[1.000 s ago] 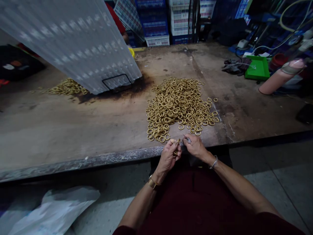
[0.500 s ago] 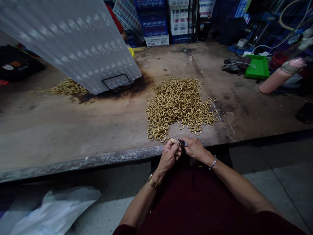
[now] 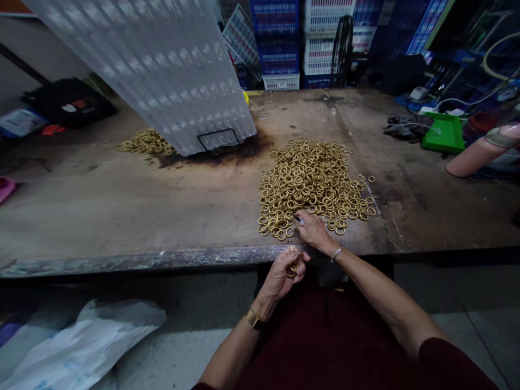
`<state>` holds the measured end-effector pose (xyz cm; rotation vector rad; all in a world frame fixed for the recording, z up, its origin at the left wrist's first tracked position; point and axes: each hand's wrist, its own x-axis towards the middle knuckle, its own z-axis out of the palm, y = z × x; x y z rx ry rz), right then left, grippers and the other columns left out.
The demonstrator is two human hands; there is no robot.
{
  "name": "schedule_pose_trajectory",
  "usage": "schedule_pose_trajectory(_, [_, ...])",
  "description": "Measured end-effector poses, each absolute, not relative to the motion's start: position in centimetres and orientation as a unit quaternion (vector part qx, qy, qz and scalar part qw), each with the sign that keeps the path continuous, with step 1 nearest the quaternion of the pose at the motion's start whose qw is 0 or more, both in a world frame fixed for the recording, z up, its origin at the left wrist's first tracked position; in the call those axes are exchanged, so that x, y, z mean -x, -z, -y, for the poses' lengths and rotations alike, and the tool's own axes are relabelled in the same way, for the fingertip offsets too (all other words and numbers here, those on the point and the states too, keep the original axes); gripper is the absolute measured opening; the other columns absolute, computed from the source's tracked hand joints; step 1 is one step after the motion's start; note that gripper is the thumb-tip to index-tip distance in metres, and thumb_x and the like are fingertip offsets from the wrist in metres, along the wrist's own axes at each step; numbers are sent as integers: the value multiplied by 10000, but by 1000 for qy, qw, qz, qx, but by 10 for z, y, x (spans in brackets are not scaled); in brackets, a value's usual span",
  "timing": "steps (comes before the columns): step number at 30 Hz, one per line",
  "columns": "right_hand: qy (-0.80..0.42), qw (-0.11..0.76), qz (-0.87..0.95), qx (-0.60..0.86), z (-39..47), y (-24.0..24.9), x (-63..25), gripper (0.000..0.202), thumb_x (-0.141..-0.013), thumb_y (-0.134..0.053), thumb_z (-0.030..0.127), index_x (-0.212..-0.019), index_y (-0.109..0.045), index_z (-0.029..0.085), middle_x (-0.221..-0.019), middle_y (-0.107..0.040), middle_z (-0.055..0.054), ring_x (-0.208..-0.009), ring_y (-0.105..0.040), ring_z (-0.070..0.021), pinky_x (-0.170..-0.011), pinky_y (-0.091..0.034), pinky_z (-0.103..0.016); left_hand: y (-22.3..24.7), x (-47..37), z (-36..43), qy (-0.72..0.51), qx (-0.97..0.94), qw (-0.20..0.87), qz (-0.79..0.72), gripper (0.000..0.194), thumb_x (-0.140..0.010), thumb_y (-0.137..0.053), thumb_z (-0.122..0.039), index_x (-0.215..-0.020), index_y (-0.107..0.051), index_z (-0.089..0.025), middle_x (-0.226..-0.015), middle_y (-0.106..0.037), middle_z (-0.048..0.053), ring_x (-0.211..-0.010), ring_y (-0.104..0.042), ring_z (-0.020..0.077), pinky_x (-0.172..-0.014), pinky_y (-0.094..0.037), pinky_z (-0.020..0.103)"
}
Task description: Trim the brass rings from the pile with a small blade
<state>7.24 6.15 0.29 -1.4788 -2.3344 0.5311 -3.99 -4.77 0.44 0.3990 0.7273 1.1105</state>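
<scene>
My left hand (image 3: 281, 275) is at the table's front edge, its fingers curled around several brass-coloured rings (image 3: 293, 269). Farther forward, my right hand (image 3: 313, 230) reaches to the near side of a heap of the same rings (image 3: 311, 176). A small dark-tipped tool (image 3: 299, 220) is gripped in the right hand; its exact kind is too small to make out. The fingertips are at the heap's lower edge, and whether they touch a ring cannot be seen.
A tall, ribbed translucent stack (image 3: 182, 92) stands on the wooden table (image 3: 162, 211), with a second ring heap (image 3: 148, 142) behind it. To the right are a green tray (image 3: 443, 132) and a pink bottle (image 3: 481, 154). A white bag (image 3: 89, 341) lies below.
My right hand has moved away from the left, forward to the heap, keeping the tool. My left hand has dropped slightly and now shows rings in its fingers. The view has shifted left.
</scene>
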Motion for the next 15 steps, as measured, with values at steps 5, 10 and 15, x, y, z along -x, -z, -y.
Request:
schedule_pose_trajectory(5, [-169,101,824,532,-71,-9,-52,282,-889,-470,355,-1115,-558,210,-1030,-675,-86,-896,-622,-193,-703,-383,-257,1,49,51,-506,-125,797,-305,299,-670,-703,-274,-889,-526,-172,-741,-569,9,-489,-437,51,-383,-285,141])
schedule_pose_trajectory(10, [-143,60,825,543,-72,-11,-47,263,-892,-441,312,-1104,-569,225,-1034,-679,-88,-896,-625,-201,-691,-379,-263,4,51,48,-501,-85,812,-287,283,-651,-729,-316,-783,-543,-149,-729,-534,12,-515,-425,48,-382,-264,130])
schedule_pose_trajectory(15, [-152,96,814,552,-75,-7,-55,269,-864,-432,288,-1050,-614,223,-903,-700,-68,-779,-622,-184,-651,-356,-252,0,52,43,-508,-68,806,-295,324,-617,-763,-298,-665,-486,-137,-719,-535,14,-515,-417,39,-380,-250,122])
